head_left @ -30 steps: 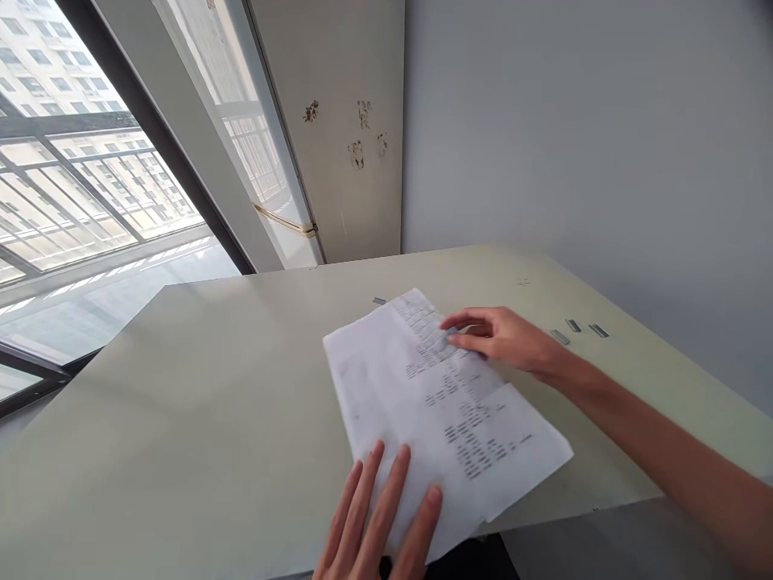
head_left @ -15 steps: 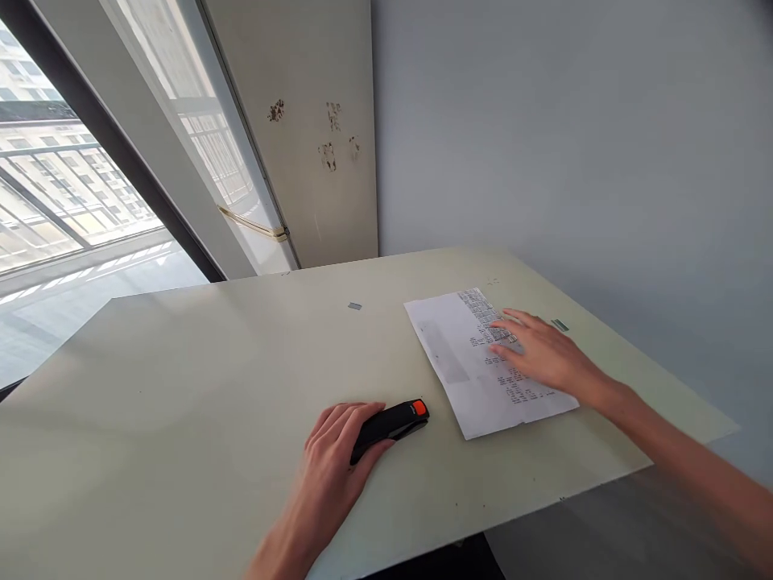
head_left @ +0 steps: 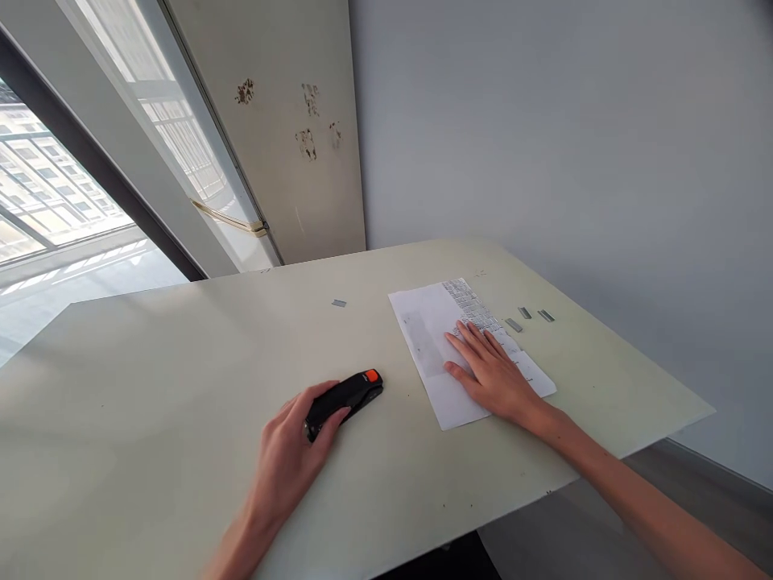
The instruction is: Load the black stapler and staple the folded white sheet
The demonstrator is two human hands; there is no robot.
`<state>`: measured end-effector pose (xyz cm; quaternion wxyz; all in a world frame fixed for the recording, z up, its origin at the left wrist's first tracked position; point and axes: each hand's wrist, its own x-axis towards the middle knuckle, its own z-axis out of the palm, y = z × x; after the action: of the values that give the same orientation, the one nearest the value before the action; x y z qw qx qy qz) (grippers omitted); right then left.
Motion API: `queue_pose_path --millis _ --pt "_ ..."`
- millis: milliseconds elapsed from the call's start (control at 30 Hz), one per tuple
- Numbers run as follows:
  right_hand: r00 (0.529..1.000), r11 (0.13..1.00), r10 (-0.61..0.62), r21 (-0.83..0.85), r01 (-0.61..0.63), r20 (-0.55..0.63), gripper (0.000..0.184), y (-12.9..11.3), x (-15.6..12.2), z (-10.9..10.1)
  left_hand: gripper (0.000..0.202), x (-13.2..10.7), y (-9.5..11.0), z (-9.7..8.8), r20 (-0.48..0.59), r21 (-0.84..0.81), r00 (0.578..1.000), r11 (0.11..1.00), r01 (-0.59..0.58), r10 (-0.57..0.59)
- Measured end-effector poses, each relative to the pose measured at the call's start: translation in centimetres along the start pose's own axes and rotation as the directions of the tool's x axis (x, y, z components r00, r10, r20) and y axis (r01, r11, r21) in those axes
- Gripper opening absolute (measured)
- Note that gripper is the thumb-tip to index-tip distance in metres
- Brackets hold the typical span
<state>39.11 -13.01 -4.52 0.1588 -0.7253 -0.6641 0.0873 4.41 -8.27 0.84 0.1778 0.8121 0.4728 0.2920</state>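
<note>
A black stapler point(head_left: 353, 391) with an orange tip lies on the pale green table point(head_left: 181, 379). My left hand point(head_left: 290, 455) curls over its near end, thumb and fingers gripping the body. To the right lies a stack of white printed paper point(head_left: 431, 338), angled away from me. My right hand point(head_left: 492, 374) rests flat on the paper, fingers stretched out and pressing it down.
Three short strips of staples point(head_left: 530, 316) lie just right of the paper, and one more strip point(head_left: 339, 303) sits farther back at the middle. A grey wall is on the right, a stained panel and a large window behind. The table's near edge runs close by my arms.
The paper has gone from under both hands at the near edge to the right side. My left hand left it and took the stapler. My right hand now lies flat on the paper.
</note>
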Motion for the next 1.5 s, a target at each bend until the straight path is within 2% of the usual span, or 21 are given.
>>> queue_pose_path --millis 133,233,333,433,533,633,767,900,1200,1500 --pt "1.000 0.998 -0.006 0.068 0.006 -0.004 0.067 -0.1 0.4 -0.7 0.044 1.2 -1.1 -0.7 0.082 -0.005 0.990 0.993 0.115 -0.115" --pt "0.998 0.985 -0.044 0.162 0.052 -0.053 0.058 -0.8 0.2 -1.3 0.057 1.2 -2.1 -1.2 0.121 -0.006 0.983 0.990 0.141 -0.139" --pt "0.987 0.943 -0.147 0.292 0.157 -0.058 0.050 -2.7 0.1 -1.8 0.043 0.7 -3.2 -1.6 0.125 0.011 0.987 0.994 0.105 -0.106" --pt "0.954 0.865 -0.299 0.415 0.281 -0.023 0.049 -5.4 0.8 -1.9 0.035 0.6 -3.8 -1.7 0.115 0.018 0.989 0.996 0.088 -0.089" --pt "0.917 0.808 -0.399 0.479 0.343 0.016 0.052 -8.2 2.4 -1.4 0.032 1.1 -4.0 -1.4 0.103 0.017 0.992 0.997 0.077 -0.079" --pt "0.896 0.784 -0.444 0.489 0.382 0.013 0.042 -10.2 4.4 -0.5 0.032 2.4 -4.2 -0.9 0.091 0.014 0.995 0.999 0.047 -0.048" --pt "0.917 0.787 -0.399 0.504 0.355 -0.023 0.030 -10.7 6.2 0.9 0.030 4.0 -4.9 -0.6 0.117 -0.017 0.993 0.999 -0.032 0.033" --pt "0.930 0.775 -0.365 0.541 0.327 -0.039 0.031 -10.4 6.3 1.5 0.025 4.6 -5.4 -1.0 0.122 -0.073 0.992 0.997 -0.020 0.029" --pt "0.938 0.772 -0.347 0.562 0.296 -0.017 0.030 -10.8 5.7 1.2 0.022 4.4 -6.5 -2.0 0.122 -0.144 0.989 0.987 -0.068 0.086" --pt "0.938 0.784 -0.348 0.551 0.286 0.007 0.029 -10.8 5.6 1.2 0.020 4.4 -6.8 -2.4 0.156 -0.131 0.976 0.982 -0.134 0.153"
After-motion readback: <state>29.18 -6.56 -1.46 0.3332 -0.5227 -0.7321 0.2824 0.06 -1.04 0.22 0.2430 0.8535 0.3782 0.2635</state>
